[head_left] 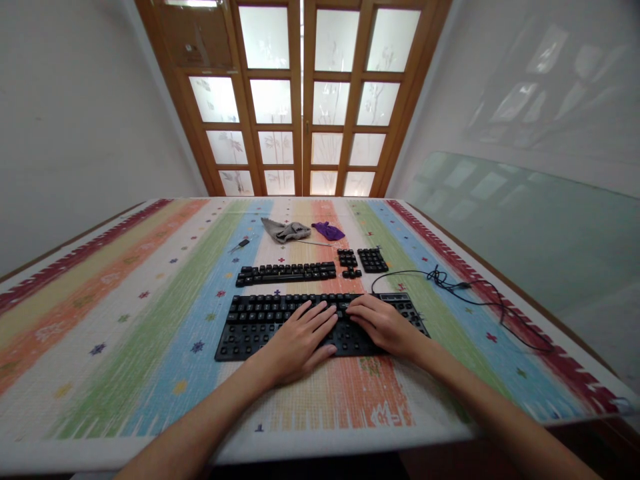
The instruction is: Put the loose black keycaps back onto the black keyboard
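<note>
A black keyboard [250,323] lies near me on a striped, many-coloured tablecloth [125,333]. My left hand [300,340] rests flat on its middle keys, fingers stretched out and slightly spread. My right hand [383,323] lies flat on the keys just to the right, fingers extended toward the left hand. Neither hand holds anything. A second black keyboard [310,270] lies farther back, parallel to the first.
A black cable [465,290] loops across the cloth on the right. A grey cloth [286,231] and a purple cloth [329,231] lie at the back, with a small dark object [242,244] to their left. Wooden glazed doors [300,100] stand behind the table.
</note>
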The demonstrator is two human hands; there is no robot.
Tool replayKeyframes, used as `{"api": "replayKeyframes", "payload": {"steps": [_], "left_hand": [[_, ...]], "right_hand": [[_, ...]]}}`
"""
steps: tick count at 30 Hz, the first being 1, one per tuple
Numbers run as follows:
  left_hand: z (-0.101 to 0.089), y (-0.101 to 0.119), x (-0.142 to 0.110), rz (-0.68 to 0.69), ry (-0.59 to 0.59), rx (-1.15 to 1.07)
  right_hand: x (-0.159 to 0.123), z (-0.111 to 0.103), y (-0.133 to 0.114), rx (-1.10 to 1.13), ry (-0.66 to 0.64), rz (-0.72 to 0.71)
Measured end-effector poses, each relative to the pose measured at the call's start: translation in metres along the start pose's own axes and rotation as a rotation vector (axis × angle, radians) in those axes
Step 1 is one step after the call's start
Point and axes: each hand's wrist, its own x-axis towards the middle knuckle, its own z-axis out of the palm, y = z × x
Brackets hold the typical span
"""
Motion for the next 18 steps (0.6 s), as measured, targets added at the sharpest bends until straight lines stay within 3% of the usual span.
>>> {"api": "replayKeyframes", "payload": {"steps": [18], "left_hand": [[0.0014,-0.0004,-0.0010,0.003,0.013,-0.027]], "right_hand": [[-0.0014,-0.0014,-0.0030,-0.006,-0.018,0.014]]}}
